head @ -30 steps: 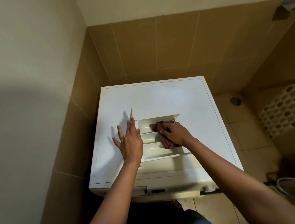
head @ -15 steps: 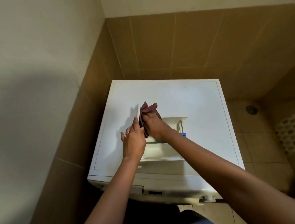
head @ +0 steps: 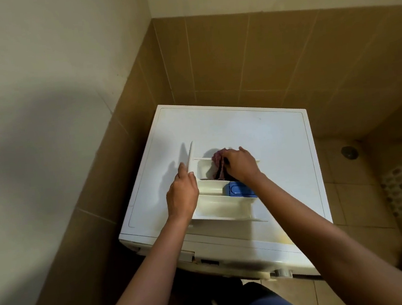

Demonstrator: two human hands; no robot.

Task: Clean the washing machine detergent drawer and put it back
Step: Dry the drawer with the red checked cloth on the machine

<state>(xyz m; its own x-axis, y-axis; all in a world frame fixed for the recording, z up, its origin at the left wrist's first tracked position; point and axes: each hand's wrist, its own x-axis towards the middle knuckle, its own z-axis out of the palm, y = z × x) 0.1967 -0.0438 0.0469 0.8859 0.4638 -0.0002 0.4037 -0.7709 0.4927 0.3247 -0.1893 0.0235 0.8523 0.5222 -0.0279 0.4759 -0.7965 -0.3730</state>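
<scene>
Left hand grips drawer, right hand clutches cloth inside. Hard wiping may skid drawer off washer (front edge close).

One wide-angle camera, worn on the person's head, faces forward and steeply down. It views the top of the washing machine at close range, centre frame; the tiled wall closes the far side.
</scene>
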